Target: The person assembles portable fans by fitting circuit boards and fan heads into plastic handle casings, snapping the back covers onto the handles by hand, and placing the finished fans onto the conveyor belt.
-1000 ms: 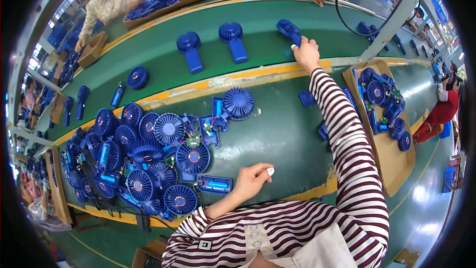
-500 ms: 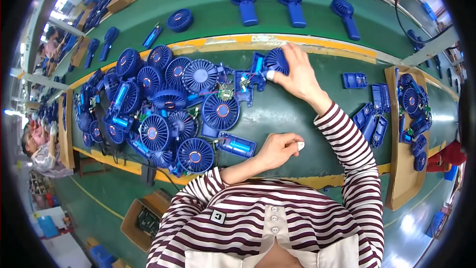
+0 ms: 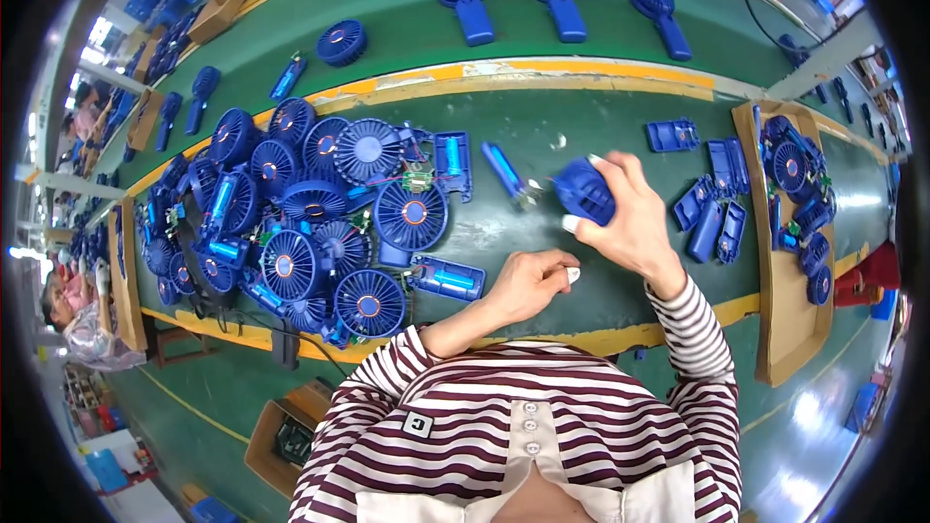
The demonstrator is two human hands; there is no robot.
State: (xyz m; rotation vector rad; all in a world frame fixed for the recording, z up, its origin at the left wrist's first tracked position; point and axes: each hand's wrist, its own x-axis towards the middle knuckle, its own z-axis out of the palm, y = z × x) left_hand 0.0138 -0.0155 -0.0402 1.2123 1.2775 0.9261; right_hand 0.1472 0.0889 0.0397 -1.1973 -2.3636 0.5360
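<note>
My right hand (image 3: 635, 223) grips a blue round fan head (image 3: 584, 190) above the bench, with thumb and fingers on its sides. White covers show on my fingertips. Just left of the fan head lies a slim blue handle part (image 3: 504, 169) with a light-blue battery and a small bare end piece; whether wires join the two I cannot make out. My left hand (image 3: 528, 286) rests near the bench's front edge, fingers curled in; anything inside is hidden. By its wrist is an open handle shell (image 3: 448, 277) with a battery.
A large heap of blue fan heads (image 3: 291, 264) covers the bench's left. Loose handle shells (image 3: 712, 203) lie at right, beside a cardboard tray (image 3: 775, 334) holding fan parts. Beyond the yellow edge, finished-looking handheld fans (image 3: 556, 2) lie on a green belt (image 3: 407, 44). Another person works far left.
My right hand has drawn the fan head nearer and to the right, away from the heap. The slim battery part now lies separately on the bench. My left hand has barely moved.
</note>
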